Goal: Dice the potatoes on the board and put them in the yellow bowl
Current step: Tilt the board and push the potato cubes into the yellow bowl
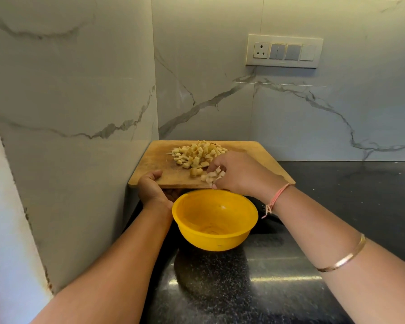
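**A:** Head view, entry one. Where is the board?

**B:** The wooden board (164,160) sits in the far corner of the black worktop (325,183), against the marble wall (80,90). Its near edge is just behind the far rim of the yellow bowl (220,239). Cannot tell whether they touch.

**A:** And the potato?

**B:** The diced potatoes (197,154) are in a loose heap on the far middle of the board. A smaller cluster lies at the near edge, under the right hand.

**A:** What is in the bowl?

**B:** The inside is almost all bare yellow. There is one small pale spot on the far inner wall, either a cube or a glint, I cannot tell. The bowl stands upright on the worktop, nearer than the board and between the two forearms.

**A:** State of the hands?

**B:** The left hand (152,188) grips the near left edge of the board, thumb on top and fingers curled underneath. The right hand (241,174) rests on the board's near right part. Its fingers curl down around several cubes right at the edge, above the bowl's rim.

**A:** Anything else?

**B:** A pink thread band (275,198) is on the right wrist, and a thin bangle (344,259) sits further up that forearm. A switch panel (284,51) is on the wall, far right.
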Available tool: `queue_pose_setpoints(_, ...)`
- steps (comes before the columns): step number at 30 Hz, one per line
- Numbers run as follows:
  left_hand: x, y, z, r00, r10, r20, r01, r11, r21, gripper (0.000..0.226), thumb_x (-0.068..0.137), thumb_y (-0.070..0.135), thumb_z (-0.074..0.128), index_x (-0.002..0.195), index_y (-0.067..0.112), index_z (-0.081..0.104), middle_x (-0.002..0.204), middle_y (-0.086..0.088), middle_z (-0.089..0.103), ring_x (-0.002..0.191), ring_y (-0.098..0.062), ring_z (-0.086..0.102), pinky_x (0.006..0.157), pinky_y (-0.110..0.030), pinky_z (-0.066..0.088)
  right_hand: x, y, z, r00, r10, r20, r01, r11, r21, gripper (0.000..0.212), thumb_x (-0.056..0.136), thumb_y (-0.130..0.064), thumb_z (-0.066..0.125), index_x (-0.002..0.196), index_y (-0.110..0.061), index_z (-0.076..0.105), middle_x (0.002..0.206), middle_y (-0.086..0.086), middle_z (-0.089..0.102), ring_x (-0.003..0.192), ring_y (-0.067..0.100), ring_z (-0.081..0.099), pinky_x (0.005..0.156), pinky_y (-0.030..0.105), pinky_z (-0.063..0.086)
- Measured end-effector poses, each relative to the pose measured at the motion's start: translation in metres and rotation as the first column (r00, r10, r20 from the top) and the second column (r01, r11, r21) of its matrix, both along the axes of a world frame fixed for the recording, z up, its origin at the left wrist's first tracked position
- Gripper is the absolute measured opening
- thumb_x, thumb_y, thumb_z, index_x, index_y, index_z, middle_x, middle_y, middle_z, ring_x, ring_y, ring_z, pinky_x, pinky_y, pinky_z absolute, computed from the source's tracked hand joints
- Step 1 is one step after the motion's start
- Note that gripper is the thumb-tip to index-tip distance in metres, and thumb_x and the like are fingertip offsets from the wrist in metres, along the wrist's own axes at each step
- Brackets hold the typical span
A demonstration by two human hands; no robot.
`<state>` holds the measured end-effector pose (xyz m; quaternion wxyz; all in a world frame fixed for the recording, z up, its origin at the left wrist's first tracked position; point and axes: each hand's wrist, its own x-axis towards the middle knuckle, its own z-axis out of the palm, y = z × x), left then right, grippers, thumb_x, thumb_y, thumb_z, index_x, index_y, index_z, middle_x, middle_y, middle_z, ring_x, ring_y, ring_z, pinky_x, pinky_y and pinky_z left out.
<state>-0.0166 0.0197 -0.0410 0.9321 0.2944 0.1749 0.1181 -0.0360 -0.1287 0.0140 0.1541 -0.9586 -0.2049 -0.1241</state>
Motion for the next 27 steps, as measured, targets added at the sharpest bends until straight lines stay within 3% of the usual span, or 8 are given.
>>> queue_pose_setpoints(3,0.0,0.001,0.0,1.0,0.008,0.004,-0.008,1.0,-0.012,0.021,0.082,0.014,0.054,0.103,0.015,0.059,0.092,-0.009,0.064,0.083,-0.029,0.061,0.067,-0.039,0.053,-0.012,0.001,-0.007,1.0,0.005,-0.014,-0.005,1.0,0.027,0.038,0.083,-0.023,0.072,0.12,-0.021,0.063,0.128,0.002,0.056,0.116,0.021,0.052,0.08,0.025,0.044)
queue_pose_setpoints(10,-0.002,-0.001,0.001,1.0,0.005,-0.017,-0.005,1.0,0.005,0.015,0.083,0.015,0.055,0.098,0.016,0.057,0.089,-0.008,0.061,0.079,-0.028,0.059,0.061,-0.035,0.05,-0.023,0.005,-0.005,0.998,0.055,-0.034,-0.053,0.997,0.063,0.035,0.086,-0.03,0.067,0.119,-0.019,0.063,0.102,0.0,0.06,0.083,0.01,0.048,0.054,0.015,0.033)
queue_pose_setpoints(12,-0.003,-0.001,0.001,1.0,-0.002,-0.012,0.002,1.0,0.007,0.011,0.083,0.016,0.054,0.094,0.016,0.057,0.089,-0.008,0.061,0.079,-0.028,0.06,0.061,-0.035,0.051,-0.014,0.01,0.002,0.997,0.057,0.05,-0.061,0.995,0.085,0.03,0.088,-0.026,0.065,0.117,-0.018,0.066,0.099,-0.002,0.06,0.086,0.013,0.052,0.058,0.018,0.036)
queue_pose_setpoints(14,-0.003,0.0,0.001,1.0,-0.002,-0.01,0.003,1.0,0.012,0.018,0.083,0.016,0.054,0.101,0.016,0.058,0.09,-0.008,0.062,0.079,-0.028,0.06,0.062,-0.034,0.051,-0.004,0.017,0.006,0.993,0.074,0.091,-0.077,0.997,0.03,0.031,0.091,-0.027,0.061,0.121,-0.019,0.063,0.112,0.0,0.063,0.099,0.018,0.057,0.069,0.021,0.039)
queue_pose_setpoints(17,-0.002,0.0,0.001,1.0,0.004,-0.005,-0.004,1.0,0.007,0.019,0.083,0.015,0.054,0.101,0.016,0.059,0.091,-0.008,0.063,0.08,-0.029,0.061,0.062,-0.035,0.052,0.009,0.026,0.003,0.994,0.108,0.035,-0.103,0.987,-0.124,0.041,0.094,-0.034,0.055,0.13,-0.017,0.055,0.124,0.004,0.058,0.112,0.023,0.054,0.074,0.024,0.037)
queue_pose_setpoints(19,-0.002,0.001,0.002,1.0,0.001,-0.002,-0.001,1.0,-0.001,0.013,0.082,0.014,0.054,0.093,0.016,0.059,0.09,-0.009,0.063,0.079,-0.029,0.061,0.064,-0.035,0.052,0.013,0.027,-0.003,0.994,0.112,0.017,-0.107,0.98,-0.171,0.038,0.093,-0.034,0.055,0.126,-0.015,0.058,0.12,0.007,0.055,0.109,0.024,0.052,0.077,0.027,0.041)
queue_pose_setpoints(23,0.0,0.001,0.002,1.0,0.019,0.005,-0.019,1.0,-0.003,0.012,0.081,0.014,0.055,0.092,0.016,0.058,0.088,-0.008,0.062,0.078,-0.028,0.06,0.063,-0.035,0.052,0.008,0.019,-0.014,0.988,0.131,0.083,-0.126,0.99,-0.065,0.018,0.092,-0.019,0.056,0.104,-0.014,0.068,0.106,0.004,0.062,0.098,0.022,0.057,0.076,0.031,0.05)
queue_pose_setpoints(27,0.002,0.001,0.001,1.0,0.028,0.005,-0.028,1.0,-0.01,0.01,0.081,0.013,0.054,0.09,0.016,0.057,0.089,-0.008,0.06,0.081,-0.028,0.059,0.069,-0.036,0.053,-0.014,0.006,-0.014,0.985,0.165,-0.057,-0.165,0.986,0.006,0.016,0.087,-0.019,0.066,0.103,-0.019,0.069,0.092,-0.006,0.062,0.087,0.01,0.059,0.07,0.022,0.048)
